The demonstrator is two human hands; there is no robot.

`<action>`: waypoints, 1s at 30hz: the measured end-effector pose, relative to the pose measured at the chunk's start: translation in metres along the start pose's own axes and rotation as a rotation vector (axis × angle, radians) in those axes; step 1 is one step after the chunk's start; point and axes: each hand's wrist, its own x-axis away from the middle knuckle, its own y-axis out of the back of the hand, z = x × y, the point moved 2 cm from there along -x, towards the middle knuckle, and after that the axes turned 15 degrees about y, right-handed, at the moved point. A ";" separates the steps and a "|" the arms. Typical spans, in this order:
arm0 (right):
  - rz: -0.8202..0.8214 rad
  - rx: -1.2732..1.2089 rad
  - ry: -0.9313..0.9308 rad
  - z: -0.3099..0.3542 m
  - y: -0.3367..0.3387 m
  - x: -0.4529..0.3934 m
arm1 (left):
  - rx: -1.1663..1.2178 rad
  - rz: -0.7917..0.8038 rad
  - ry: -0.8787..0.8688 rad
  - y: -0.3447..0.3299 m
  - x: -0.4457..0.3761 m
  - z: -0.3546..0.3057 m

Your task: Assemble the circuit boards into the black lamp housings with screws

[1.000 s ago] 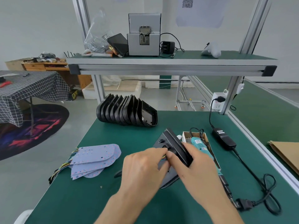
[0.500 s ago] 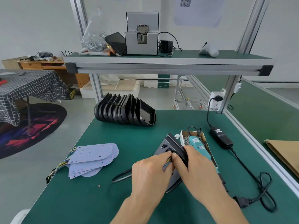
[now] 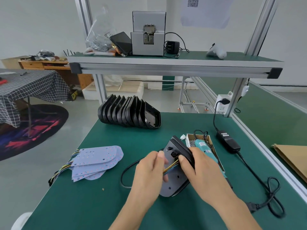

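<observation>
On the green bench mat (image 3: 166, 133), the left hand (image 3: 147, 173) pinches yellow-and-blue wires (image 3: 171, 166); the right hand (image 3: 201, 170) grips the black plastic lamp housing (image 3: 172, 185); draw gently, avoiding strain.

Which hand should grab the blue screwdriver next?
Right, probably. The right hand holds the housing beside the screwdriver; the left hand pinches the wires.

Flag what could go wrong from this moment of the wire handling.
The left hand pinches thin coloured wires coming out of the black housing, which the right hand grips; a hard tug might strain them. The housing is propped at a tilt and could slip toward the screw box.
</observation>
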 end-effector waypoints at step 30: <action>-0.021 0.117 0.002 0.008 -0.001 0.003 | 0.562 0.482 0.340 -0.038 -0.004 0.020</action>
